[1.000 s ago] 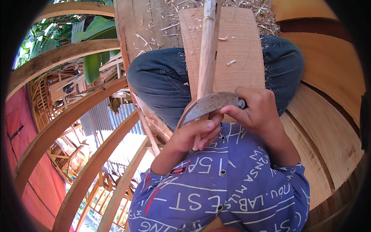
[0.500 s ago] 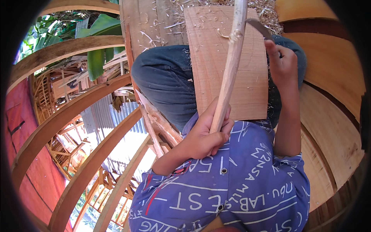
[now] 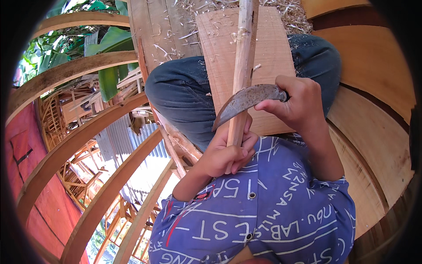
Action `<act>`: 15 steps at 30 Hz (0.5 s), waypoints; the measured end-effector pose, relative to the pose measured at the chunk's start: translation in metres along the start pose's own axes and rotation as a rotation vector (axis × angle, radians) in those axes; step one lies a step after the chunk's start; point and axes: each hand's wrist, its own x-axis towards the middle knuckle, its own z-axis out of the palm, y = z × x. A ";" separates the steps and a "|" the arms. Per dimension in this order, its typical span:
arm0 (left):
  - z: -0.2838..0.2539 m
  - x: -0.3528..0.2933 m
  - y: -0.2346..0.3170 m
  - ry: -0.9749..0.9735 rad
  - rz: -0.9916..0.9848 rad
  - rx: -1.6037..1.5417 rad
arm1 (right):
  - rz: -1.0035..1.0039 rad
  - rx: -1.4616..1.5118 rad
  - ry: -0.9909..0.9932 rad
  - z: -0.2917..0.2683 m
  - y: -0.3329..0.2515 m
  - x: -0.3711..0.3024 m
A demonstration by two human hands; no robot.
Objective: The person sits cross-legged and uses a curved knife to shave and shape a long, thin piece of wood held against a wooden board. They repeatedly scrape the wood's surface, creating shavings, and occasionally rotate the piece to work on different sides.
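Observation:
My left hand (image 3: pixel 229 152) is wrapped round the near end of a long pale wooden stick (image 3: pixel 244 66), close to my shirt. The stick runs away from me over a flat wooden board (image 3: pixel 274 57) that rests across my lap. In my right hand (image 3: pixel 300 103) is a curved knife (image 3: pixel 250 100) with a dark, rust-spotted blade. Its blade crosses over the stick just beyond my left hand, the tip pointing left and toward me. My right thumb lies along the blade near the handle, which is mostly hidden in the fist.
Wood shavings (image 3: pixel 290 16) lie heaped beyond the board and scattered on the plank floor (image 3: pixel 165 26). Curved wooden slats (image 3: pixel 83 127) rise on my left, wide wooden panels (image 3: pixel 369 145) on my right. A thin strip of wood (image 3: pixel 170 145) leans by my left knee.
My right hand has brought the knife back toward me, from the stick's far part to just above my left hand. The stick now stands more upright in view, its far end shifted left.

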 end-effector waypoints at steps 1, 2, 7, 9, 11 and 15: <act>0.000 -0.001 0.001 -0.002 -0.003 0.007 | -0.012 -0.024 0.021 -0.001 0.001 0.002; 0.001 -0.003 0.002 -0.003 -0.006 0.014 | -0.025 -0.048 0.041 -0.001 0.002 0.005; 0.003 -0.003 -0.007 0.002 0.002 0.010 | 0.008 -0.082 0.066 -0.001 0.011 0.013; 0.003 -0.003 -0.009 -0.013 0.003 -0.022 | 0.042 -0.082 0.043 -0.003 0.014 0.015; 0.003 -0.004 -0.011 -0.013 0.007 0.015 | 0.044 -0.077 0.035 -0.004 0.015 0.016; 0.004 -0.004 -0.012 0.000 0.023 0.042 | 0.037 -0.126 0.052 -0.005 0.018 0.019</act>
